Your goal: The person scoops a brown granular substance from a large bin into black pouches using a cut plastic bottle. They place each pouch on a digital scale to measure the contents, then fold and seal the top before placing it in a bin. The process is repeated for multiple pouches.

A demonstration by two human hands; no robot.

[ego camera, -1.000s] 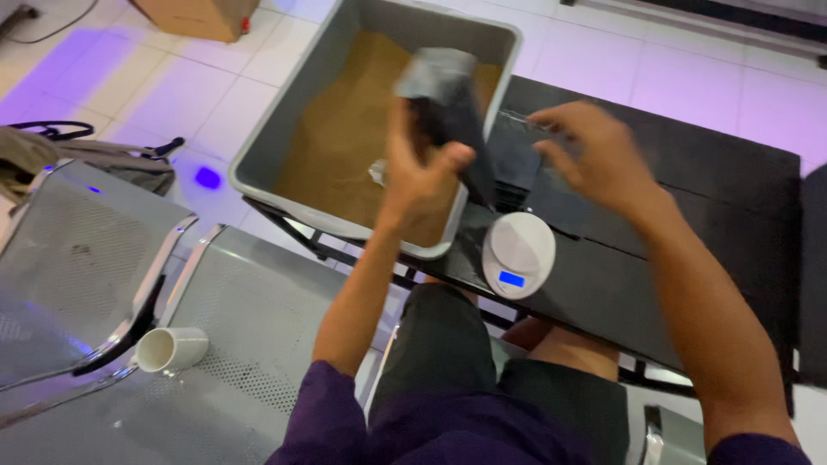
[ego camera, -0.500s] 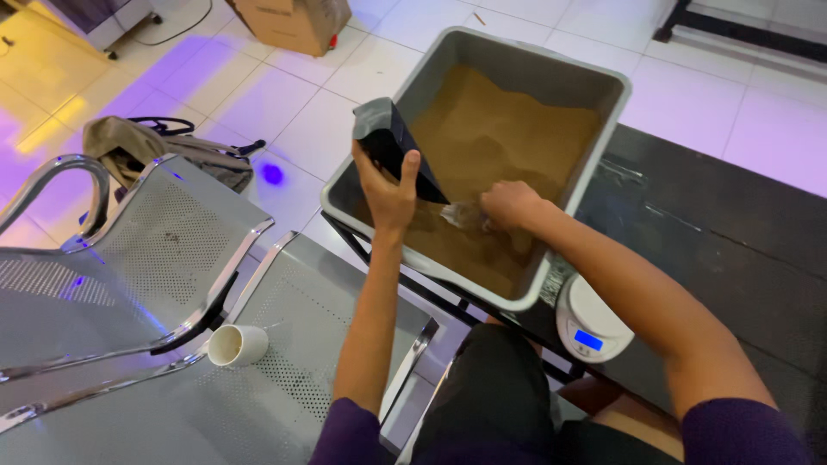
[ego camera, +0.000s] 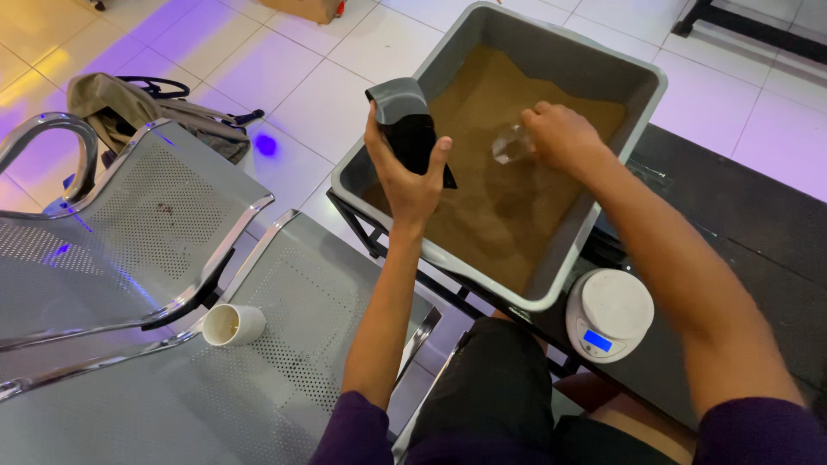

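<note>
head view, looking straight down. left hand [ego camera: 412, 176] wrapped tight around a black pouch [ego camera: 412, 136] with a grey open top, held upright over the near left part of a grey tub [ego camera: 656, 86]. tub half full of brown sand [ego camera: 491, 215], sitting on a dark table [ego camera: 741, 224]. right hand [ego camera: 562, 138] closed on a small clear scoop [ego camera: 512, 145], low over the sand near the middle of the tub, scoop a bit blurred. small white scale [ego camera: 608, 313] with a blue lit screen just beside the tub's near corner. metal bench [ego camera: 155, 258] off to the left with a white paper cup [ego camera: 233, 325] lying on its side. tan bag [ego camera: 146, 116] on the tiled floor behind that.
</note>
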